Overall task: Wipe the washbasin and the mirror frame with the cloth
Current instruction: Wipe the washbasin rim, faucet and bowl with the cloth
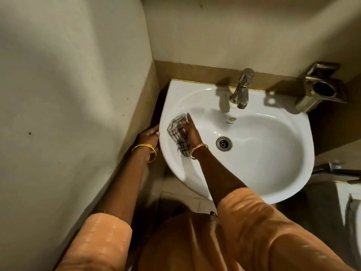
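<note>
Cornered between two pale walls, the white washbasin (254,153) carries the checked cloth (178,133) on the inner left slope of its bowl, left of the drain (223,143). The right hand (188,130) lies flat on the cloth, fingers spread, pressing rather than gripping; the left hand (149,140) is curled over the basin's left rim, bracing, just beside it. Unwiped bowl lies to the right, so the right hand, already on the cloth, is judged best placed to sweep that way; no mirror frame is in view.

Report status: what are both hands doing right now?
Right hand pressing checked cloth inside white ceramic washbasin. Left hand gripping basin's left rim. Nothing obstructing.
</note>
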